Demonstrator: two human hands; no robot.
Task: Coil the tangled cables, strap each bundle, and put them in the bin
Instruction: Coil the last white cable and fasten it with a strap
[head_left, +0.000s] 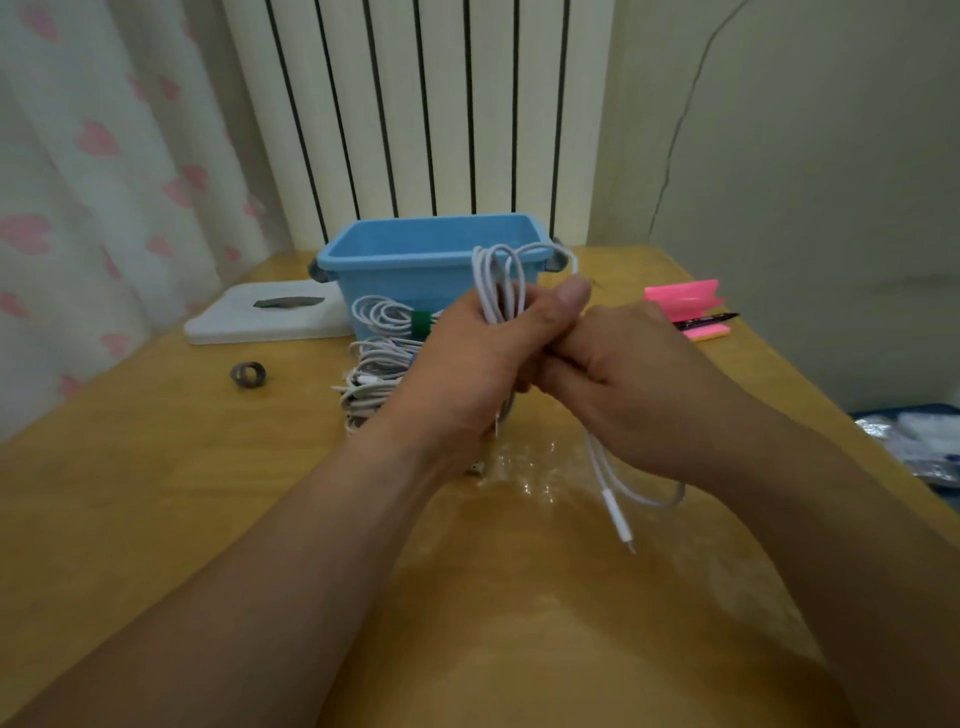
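Note:
My left hand (467, 358) grips a coil of white cable (501, 280), whose loops stick up above my fist in front of the blue bin (415, 260). My right hand (628, 384) is curled around the same cable just right of the coil. The loose tail (615, 499) hangs below it, ending in a white plug above the table. Behind my left hand lies a pile of white cable bundles (379, 364); the top one carries a green strap (422, 323).
A roll of dark strap (248, 374) lies on the wooden table at the left. A white flat box (270, 312) sits left of the bin. Pink sticky notes and a pen (691, 306) lie at the right. A clear plastic bag (535, 467) lies under my hands.

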